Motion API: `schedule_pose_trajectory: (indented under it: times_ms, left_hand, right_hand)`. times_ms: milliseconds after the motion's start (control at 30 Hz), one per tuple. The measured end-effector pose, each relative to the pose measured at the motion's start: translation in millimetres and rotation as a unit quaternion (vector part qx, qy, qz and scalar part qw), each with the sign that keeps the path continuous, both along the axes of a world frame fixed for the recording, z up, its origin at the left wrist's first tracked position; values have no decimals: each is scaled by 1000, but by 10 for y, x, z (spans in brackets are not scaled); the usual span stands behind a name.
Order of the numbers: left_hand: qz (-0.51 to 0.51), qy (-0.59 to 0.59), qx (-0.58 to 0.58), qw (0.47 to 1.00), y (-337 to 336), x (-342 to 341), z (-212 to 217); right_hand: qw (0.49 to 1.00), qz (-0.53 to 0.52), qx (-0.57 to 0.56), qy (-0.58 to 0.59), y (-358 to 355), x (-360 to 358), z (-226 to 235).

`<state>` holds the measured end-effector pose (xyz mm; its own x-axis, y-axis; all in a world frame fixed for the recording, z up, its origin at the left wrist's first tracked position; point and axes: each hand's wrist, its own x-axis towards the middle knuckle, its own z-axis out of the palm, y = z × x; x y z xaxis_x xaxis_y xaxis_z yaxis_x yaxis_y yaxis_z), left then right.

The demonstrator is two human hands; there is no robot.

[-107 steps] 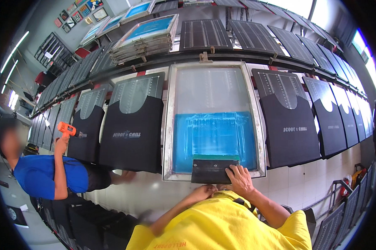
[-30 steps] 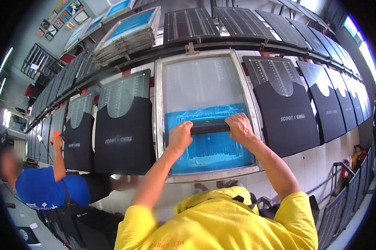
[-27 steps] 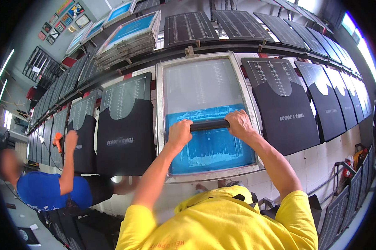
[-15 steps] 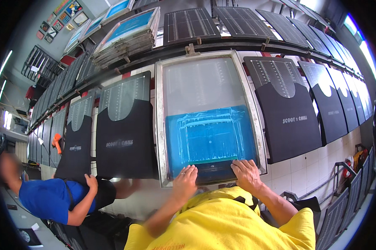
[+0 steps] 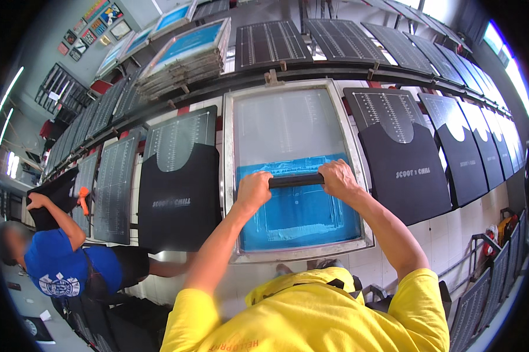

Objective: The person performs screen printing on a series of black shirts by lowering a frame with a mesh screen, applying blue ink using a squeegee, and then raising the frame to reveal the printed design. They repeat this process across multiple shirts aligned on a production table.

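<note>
Both my hands are closed around a black squeegee [image 5: 296, 180] laid crosswise on a printing screen. My left hand [image 5: 255, 190] grips its left end and my right hand [image 5: 338, 179] its right end. The screen's pale metal frame [image 5: 302, 254] surrounds a mesh with a blue lower part [image 5: 296, 220] and a greyish see-through upper part [image 5: 285, 123]. Whitish streaks mark the blue area above and below the squeegee. The squeegee's lower edge is hidden from view.
Black shirts with light lettering lie on boards to the left [image 5: 179, 205] and right [image 5: 402, 170]. A co-worker in blue [image 5: 80, 264] holds a black garment [image 5: 53, 196] at far left, near an orange heat gun [image 5: 83, 200]. Stacked screens [image 5: 185, 61] stand beyond the rail [image 5: 311, 75].
My hands and the squeegee have moved away from me, from the screen's near edge to the upper blue area. The co-worker has lifted the shirt off a board, leaving it bare.
</note>
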<state>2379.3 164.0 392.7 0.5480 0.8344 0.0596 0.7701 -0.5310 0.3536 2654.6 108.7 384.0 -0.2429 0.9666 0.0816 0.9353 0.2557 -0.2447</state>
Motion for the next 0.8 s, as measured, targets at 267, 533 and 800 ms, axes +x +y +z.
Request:
schedule_pose_trajectory:
  times_ms: [267, 533, 800]
  left_hand:
    - [13, -21, 26, 999, -519, -134, 103]
    - [-12, -47, 59, 997, -1773, -375, -254]
    - [-64, 35, 34, 997, -2096, -492, -354]
  right_hand:
    - [997, 16, 75, 26, -455, -34, 150]
    - [994, 38, 96, 28, -1755, -263, -156]
    - [999, 39, -23, 10, -2108, -388, -155]
